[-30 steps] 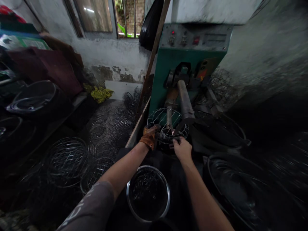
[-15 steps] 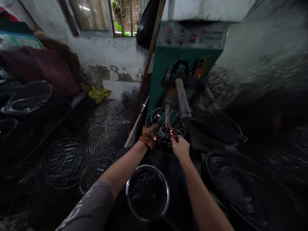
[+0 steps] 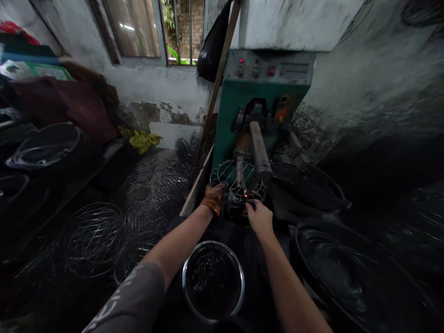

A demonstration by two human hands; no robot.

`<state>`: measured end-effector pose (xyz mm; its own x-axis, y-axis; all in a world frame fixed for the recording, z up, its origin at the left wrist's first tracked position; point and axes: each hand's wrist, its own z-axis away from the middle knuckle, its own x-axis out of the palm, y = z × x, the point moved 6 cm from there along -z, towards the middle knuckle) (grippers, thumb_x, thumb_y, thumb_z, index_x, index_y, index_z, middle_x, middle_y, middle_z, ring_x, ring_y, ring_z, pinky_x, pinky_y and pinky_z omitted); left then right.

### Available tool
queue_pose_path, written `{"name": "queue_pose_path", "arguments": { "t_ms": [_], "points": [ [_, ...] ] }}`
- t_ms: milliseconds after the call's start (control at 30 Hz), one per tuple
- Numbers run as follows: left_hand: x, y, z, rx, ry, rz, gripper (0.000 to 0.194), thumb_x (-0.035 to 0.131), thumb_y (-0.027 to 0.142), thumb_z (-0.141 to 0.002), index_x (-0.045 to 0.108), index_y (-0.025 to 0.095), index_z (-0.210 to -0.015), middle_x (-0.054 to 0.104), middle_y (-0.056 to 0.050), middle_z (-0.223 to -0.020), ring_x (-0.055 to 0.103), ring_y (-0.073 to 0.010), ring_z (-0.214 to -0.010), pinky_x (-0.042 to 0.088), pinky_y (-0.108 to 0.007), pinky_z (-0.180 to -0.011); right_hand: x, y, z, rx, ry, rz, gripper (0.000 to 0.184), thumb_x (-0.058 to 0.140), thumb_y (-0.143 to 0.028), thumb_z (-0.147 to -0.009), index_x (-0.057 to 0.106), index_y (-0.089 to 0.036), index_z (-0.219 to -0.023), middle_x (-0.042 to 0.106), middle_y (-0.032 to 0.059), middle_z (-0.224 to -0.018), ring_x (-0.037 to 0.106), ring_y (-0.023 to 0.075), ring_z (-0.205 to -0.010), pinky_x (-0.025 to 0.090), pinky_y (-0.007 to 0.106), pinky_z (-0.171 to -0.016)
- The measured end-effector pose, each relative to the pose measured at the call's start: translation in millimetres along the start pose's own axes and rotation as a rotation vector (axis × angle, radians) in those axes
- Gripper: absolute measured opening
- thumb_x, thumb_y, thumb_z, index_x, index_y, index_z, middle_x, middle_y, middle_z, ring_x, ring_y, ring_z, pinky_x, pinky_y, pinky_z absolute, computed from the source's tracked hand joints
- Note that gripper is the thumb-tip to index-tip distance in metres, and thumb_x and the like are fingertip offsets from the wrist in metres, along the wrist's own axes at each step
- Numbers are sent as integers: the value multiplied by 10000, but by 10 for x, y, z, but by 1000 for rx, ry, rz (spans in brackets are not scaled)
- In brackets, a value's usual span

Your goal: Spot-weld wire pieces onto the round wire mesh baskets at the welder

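A round wire rack (image 3: 225, 172) with parallel bars lies between the electrodes of a green spot welder (image 3: 229, 104). My left hand (image 3: 214, 196), in a worn orange-brown glove, is closed on the rack's near left rim. Bare, my right hand (image 3: 258, 214) pinches at the near rim; what sits between its fingertips is too small to make out. Just beyond those fingertips, an orange glow marks the spot where the lower electrode tip meets the wire. The thick upper electrode arm (image 3: 259, 148) reaches out above the rack.
A metal-rimmed bowl (image 3: 185, 282) of small wire pieces stands right below my forearms. Several wire racks (image 3: 93, 236) are piled at left. Dark basins (image 3: 329, 273) sit at right. A wooden board (image 3: 197, 185) borders the welder's left side.
Flying sparks around the rack have gone, leaving a small glow at the weld point. The view has tilted up slightly; both hands keep their places at the rack.
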<state>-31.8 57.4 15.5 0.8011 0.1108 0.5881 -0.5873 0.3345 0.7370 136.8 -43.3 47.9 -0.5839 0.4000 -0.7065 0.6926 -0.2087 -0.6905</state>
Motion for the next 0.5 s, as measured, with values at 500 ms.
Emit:
{"name": "queue_pose_path", "arguments": {
  "t_ms": [500],
  "points": [
    [-57,-19,141,-5,90,19,304,873,168,-634,625,188,-809,613,6,-607,625,-149,-592,496,-254,-597,86,529,582,27,-79,-224,380,519,-560,-773,703,-234,-834,777,92,-817,733,272,-754,569,381,-743]
  ]
}}
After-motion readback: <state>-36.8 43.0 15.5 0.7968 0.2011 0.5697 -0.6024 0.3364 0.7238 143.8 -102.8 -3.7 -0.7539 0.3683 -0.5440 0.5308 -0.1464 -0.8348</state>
